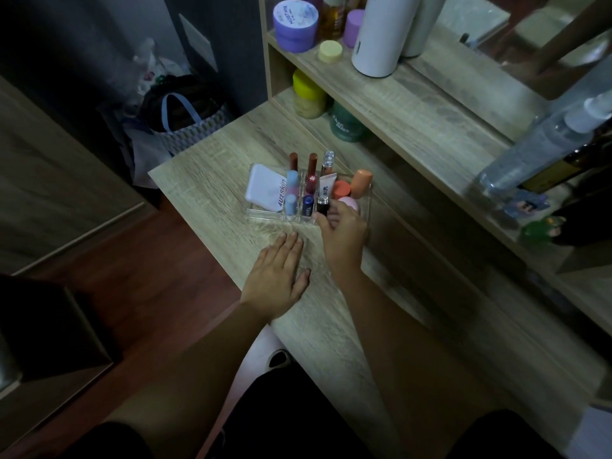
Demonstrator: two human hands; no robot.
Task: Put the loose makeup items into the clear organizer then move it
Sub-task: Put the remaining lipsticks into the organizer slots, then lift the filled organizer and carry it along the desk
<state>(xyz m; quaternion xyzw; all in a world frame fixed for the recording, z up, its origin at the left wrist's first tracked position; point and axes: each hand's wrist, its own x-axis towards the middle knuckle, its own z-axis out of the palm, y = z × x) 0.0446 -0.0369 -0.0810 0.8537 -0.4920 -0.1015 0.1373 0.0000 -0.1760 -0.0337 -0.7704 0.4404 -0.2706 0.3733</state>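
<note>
The clear organizer (pixel 265 214) stands on the wooden table and holds a white compact (pixel 263 187), light blue tubes (pixel 291 193), red lipsticks (pixel 311 170), a dark blue tube (pixel 308 205), a white lip tube (pixel 326 188) and orange containers (pixel 361 182). My right hand (pixel 342 235) reaches into its right part, with fingertips at a black lipstick (pixel 323 207) and a pink round item (pixel 349 203); whether it grips either is unclear. My left hand (pixel 278 276) lies flat on the table, just in front of the organizer, fingers spread, holding nothing.
A shelf unit rises behind the table with purple jars (pixel 294 26), a white bottle (pixel 381 34), a yellow jar (pixel 308 94) and a green jar (pixel 347 125). Clear bottles (pixel 536 150) stand at the right. A bag (pixel 185 114) sits on the floor at the left.
</note>
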